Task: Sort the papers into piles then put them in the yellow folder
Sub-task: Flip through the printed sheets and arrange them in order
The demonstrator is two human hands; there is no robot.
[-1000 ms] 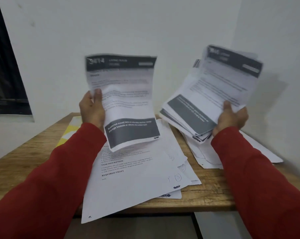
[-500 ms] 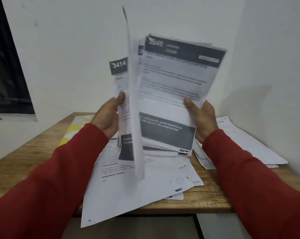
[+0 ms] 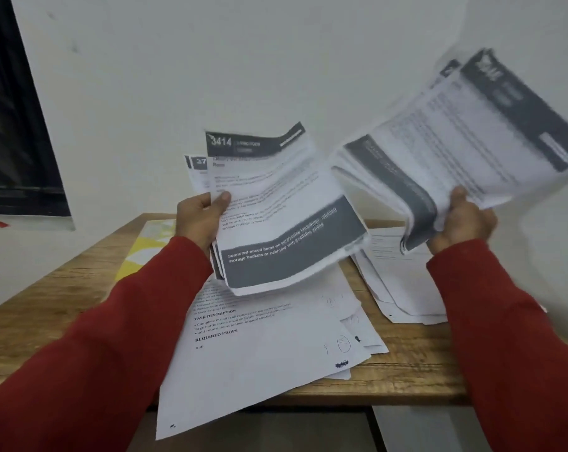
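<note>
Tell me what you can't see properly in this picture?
All in the head view:
- Thick stack of printed white papers in the right hand: text smeared by motion blur.
- Flat yellow folder: mostly hidden behind the red left sleeve.
- Second sheet in the left hand: covered by the "3414" sheet.

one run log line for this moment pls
left hand holds few sheets | right hand holds thick stack | two piles on table | folder untouched

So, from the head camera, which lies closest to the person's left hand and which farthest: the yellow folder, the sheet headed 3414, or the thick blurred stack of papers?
1. The sheet headed 3414, gripped in the left hand itself.
2. The yellow folder, flat on the wooden table, just left of that wrist.
3. The thick blurred stack of papers, far right, held by the right hand.
</note>
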